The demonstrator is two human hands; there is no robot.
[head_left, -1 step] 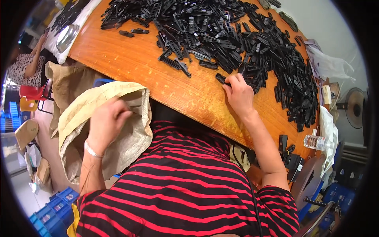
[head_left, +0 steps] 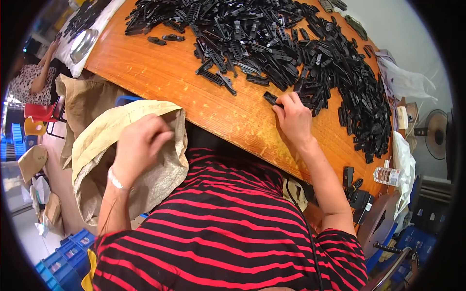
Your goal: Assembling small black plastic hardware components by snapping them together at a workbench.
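Note:
On the table's near part, my right hand [head_left: 295, 116] is closed, its thumb and fingertips pinching the end of a small black plastic piece [head_left: 270, 98]. Just beyond it spreads a large pile of similar long, narrow black plastic pieces [head_left: 272, 48], some with ladder-like slots. To the left, my left hand [head_left: 141, 148] hovers over the mouth of a beige woven sack [head_left: 104, 123]. Its thumb and index finger are a little apart, and no object shows between them. The sack hangs beside the table's near edge; its contents are out of sight.
The wooden table [head_left: 145, 68] has a worn near edge. A clear plastic bottle [head_left: 387, 175] lies at its right side by a white bag [head_left: 404, 167]. A metal bowl [head_left: 83, 44] and another person's arm [head_left: 42, 70] are at far left. Blue crates [head_left: 68, 257] stand lower left.
My left hand has shifted right and slightly up over the sack's mouth. The right hand stays almost in place, with the pinched black piece moved slightly left.

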